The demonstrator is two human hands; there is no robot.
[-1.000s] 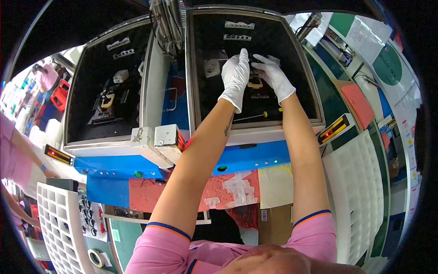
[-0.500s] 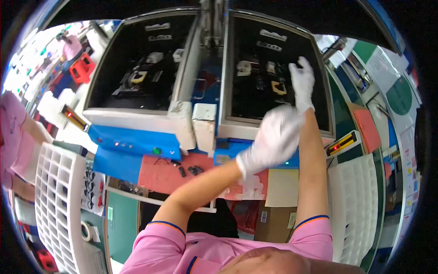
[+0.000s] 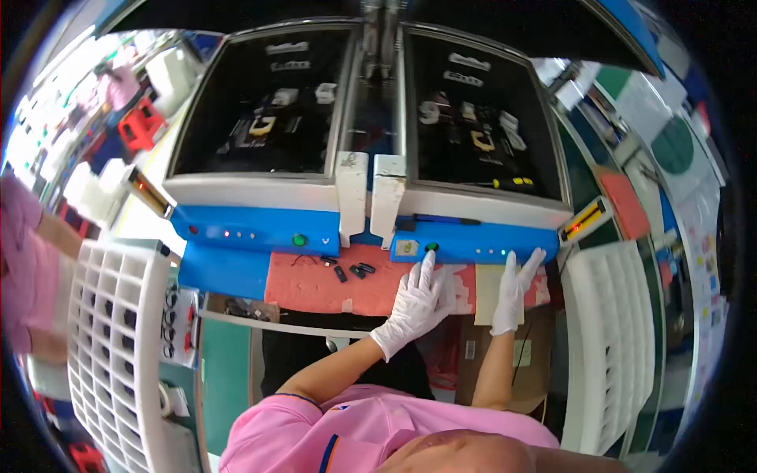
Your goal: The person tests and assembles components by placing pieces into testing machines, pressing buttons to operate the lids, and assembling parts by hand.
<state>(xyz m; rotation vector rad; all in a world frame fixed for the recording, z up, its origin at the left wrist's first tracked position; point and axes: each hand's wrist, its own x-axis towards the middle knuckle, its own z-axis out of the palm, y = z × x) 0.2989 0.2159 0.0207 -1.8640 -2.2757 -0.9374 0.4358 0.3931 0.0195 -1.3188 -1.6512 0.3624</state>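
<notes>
My left hand (image 3: 414,303), in a white glove, has its fingers stretched out, with the tips at the green button (image 3: 431,247) on the blue control panel (image 3: 461,246). Whether the button is pressed in, I cannot tell. My right hand (image 3: 510,298), gloved too, has its fingers apart, with the tips at the right end of the same panel. Neither hand shows anything held. Above them is the right dark tray (image 3: 465,150), with white and yellow parts in it. A yellow and black screwdriver (image 3: 512,183) lies near its front edge.
Left stands a second dark tray (image 3: 252,167) with another green button (image 3: 299,240) below it. Small black parts (image 3: 361,270) lie on the red mat (image 3: 307,298). White grid racks (image 3: 114,347) and foam trays (image 3: 615,339) flank me. A person in pink (image 3: 31,276) stands left.
Both hands have come down from the right dark tray to the blue panel's front. The view has shifted slightly, and the screwdriver and a dark pen-like tool now show.
</notes>
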